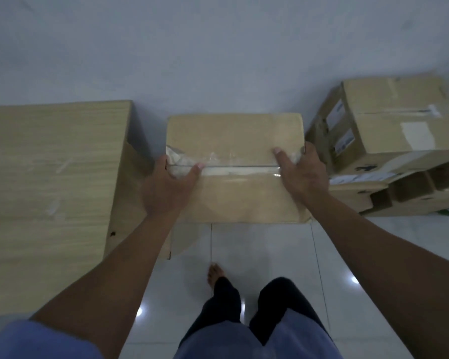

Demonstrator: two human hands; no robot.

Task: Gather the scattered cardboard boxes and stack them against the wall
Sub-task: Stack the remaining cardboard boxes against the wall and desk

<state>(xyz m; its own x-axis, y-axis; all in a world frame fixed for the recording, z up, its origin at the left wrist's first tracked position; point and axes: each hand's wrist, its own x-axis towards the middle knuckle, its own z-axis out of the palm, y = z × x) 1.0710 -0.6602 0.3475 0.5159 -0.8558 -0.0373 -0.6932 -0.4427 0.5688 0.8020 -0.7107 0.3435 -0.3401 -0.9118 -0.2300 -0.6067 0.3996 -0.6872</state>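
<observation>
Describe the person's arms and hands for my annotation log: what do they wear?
Both forearms are bare, with no gloves, watch or rings visible on the left hand or the right hand. A short blue sleeve covers the left upper arm at the frame's lower edge. The right sleeve is out of view.

matt cardboard box, glossy clear tape; wood-grain tabletop; glossy tiled floor.

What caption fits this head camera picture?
Both hands hold a taped box near the wall.
</observation>
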